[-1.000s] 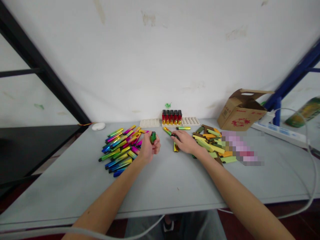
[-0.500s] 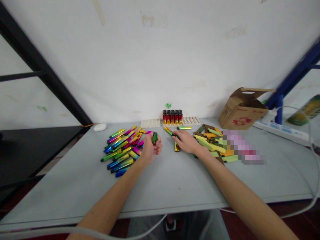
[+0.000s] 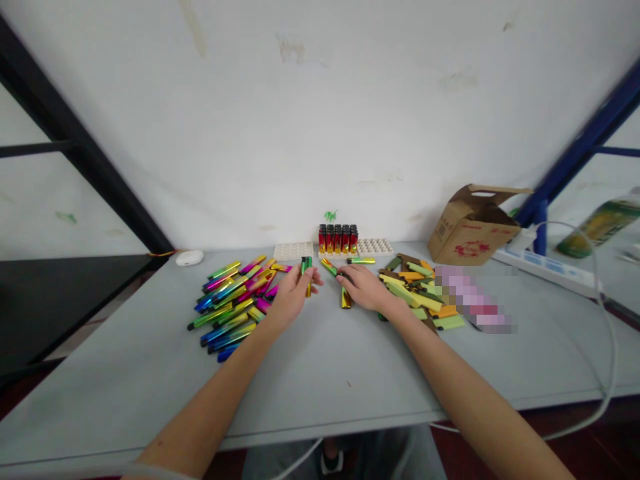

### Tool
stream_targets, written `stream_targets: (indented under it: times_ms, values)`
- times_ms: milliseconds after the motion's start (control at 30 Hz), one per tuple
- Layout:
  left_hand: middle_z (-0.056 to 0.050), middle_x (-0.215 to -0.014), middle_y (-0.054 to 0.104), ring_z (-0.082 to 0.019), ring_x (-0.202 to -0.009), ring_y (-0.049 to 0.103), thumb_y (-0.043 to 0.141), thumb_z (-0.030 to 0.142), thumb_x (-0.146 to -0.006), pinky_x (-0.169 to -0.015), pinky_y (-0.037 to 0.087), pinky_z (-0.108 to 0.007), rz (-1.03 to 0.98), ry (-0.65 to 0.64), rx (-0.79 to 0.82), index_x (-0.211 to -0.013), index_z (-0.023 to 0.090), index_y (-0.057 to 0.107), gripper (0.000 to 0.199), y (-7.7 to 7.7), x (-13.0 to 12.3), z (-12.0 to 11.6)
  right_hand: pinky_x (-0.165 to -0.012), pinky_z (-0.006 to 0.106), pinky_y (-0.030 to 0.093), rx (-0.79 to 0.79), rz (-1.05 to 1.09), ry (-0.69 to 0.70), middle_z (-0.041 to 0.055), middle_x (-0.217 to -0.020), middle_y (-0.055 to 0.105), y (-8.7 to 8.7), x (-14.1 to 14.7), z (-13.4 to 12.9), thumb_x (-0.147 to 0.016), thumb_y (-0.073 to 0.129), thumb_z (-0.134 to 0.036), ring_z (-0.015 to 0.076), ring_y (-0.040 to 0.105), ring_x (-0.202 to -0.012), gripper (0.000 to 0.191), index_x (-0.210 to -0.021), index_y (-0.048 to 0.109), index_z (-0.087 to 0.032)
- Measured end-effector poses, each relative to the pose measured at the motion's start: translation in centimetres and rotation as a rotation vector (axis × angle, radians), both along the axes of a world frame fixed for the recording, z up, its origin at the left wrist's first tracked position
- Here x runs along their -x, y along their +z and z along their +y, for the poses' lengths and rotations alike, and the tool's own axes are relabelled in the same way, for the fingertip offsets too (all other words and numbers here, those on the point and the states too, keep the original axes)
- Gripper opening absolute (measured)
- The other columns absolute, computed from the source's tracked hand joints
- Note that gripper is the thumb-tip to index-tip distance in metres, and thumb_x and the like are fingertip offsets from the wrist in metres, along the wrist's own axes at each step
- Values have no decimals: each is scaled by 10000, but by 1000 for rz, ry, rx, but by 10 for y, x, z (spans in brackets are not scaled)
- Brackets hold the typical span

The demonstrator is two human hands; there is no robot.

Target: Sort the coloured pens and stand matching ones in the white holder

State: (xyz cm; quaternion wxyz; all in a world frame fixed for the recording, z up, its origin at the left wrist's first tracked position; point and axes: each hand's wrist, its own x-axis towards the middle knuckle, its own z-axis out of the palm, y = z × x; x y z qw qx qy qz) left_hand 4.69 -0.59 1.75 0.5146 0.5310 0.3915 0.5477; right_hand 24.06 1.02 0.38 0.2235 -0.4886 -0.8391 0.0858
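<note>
My left hand (image 3: 293,293) is closed around green-and-gold lighters (image 3: 307,267), held upright with their tops showing above the fingers; it looks like two, though the fingers partly cover them. Just to the right, my right hand (image 3: 367,287) bends its fingers over a green-and-orange lighter (image 3: 329,267) close to the table. A gold lighter (image 3: 346,299) lies partly under those fingers. Beyond my right hand, one yellow-green lighter (image 3: 363,261) lies flat. Red lighters (image 3: 339,240) with black tops stand in rows in a white holder against the wall.
Shiny multicoloured lighters (image 3: 233,303) are heaped at left, yellow, green and orange ones (image 3: 417,293) at right. White perforated trays (image 3: 295,251) flank the red rows. An open cardboard box (image 3: 473,230), power strip (image 3: 550,270) and white cable (image 3: 613,360) are at right.
My left hand has turned, so the lighters in it now stand upright and more of them shows. My right hand stays at nearly the same place. The view has shifted slightly.
</note>
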Motion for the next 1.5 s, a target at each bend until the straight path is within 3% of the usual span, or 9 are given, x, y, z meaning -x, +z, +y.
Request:
stream_targets:
  times_ms: [167,367,500,600,867,1000,1133,1333,1500]
  values:
    - [-35,-799,690,-166,-803,632,724,352,-718,-717,481,-234,143,109,-149,-862,151,695,249,-1,7,8,-934,329,403,-38,129,9,127,-1084,649,1,1,1,-954,426,-309,219,569,-1045,295,-1084,630,-140]
    - [-42,-822,687,-180,-716,630,705,342,-731,-654,525,-288,444,238,-378,-865,160,703,226,-14,10,10,-752,289,458,-25,541,-36,66,-902,713,12,22,-12,-927,471,-368,182,626,-826,307,-904,695,-159]
    - [-32,-807,659,-159,-696,604,665,316,-788,-638,511,-270,689,329,-630,-867,177,679,160,-16,8,4,-704,272,467,6,709,-32,36,-785,707,16,42,-26,-822,613,-389,165,625,-750,244,-780,690,-162]
    - [-24,-798,643,-145,-677,590,654,289,-806,-631,492,-257,769,396,-706,-840,179,647,116,-15,5,0,-649,264,480,29,824,-103,36,-741,698,14,50,-29,-766,660,-377,160,623,-700,221,-765,677,-157]
    - [-5,-738,613,-141,-672,583,705,266,-780,-641,462,-244,831,503,-720,-775,176,612,129,-12,-1,-6,-655,295,539,129,1093,-158,63,-778,722,5,58,-24,-710,697,-345,182,669,-685,228,-814,695,-143]
    - [-16,-801,640,-157,-722,602,705,282,-779,-663,462,-256,880,500,-683,-897,183,623,174,-9,-4,-11,-639,295,553,145,1214,-175,57,-769,727,6,59,-22,-683,703,-328,182,678,-672,218,-805,680,-150]
    - [-27,-877,649,-168,-755,609,678,333,-798,-656,465,-264,914,455,-622,-1023,194,601,275,-11,-7,-14,-559,261,521,62,1269,-225,16,-698,707,8,45,-13,-700,681,-311,158,649,-601,315,-976,625,-170]
    - [-48,-901,646,-199,-808,616,601,391,-846,-722,480,-312,937,364,-530,-1042,193,589,279,-15,-6,-13,-650,295,535,-170,1142,-245,57,-799,718,8,22,15,-756,627,-313,183,672,-703,221,-925,647,-171]
    - [-40,-819,649,-231,-864,615,553,319,-864,-825,466,-367,980,272,-501,-1052,181,569,233,-18,-5,-12,-740,308,527,-271,857,-253,67,-934,729,4,23,48,-814,558,-295,191,676,-805,219,-955,684,-186]
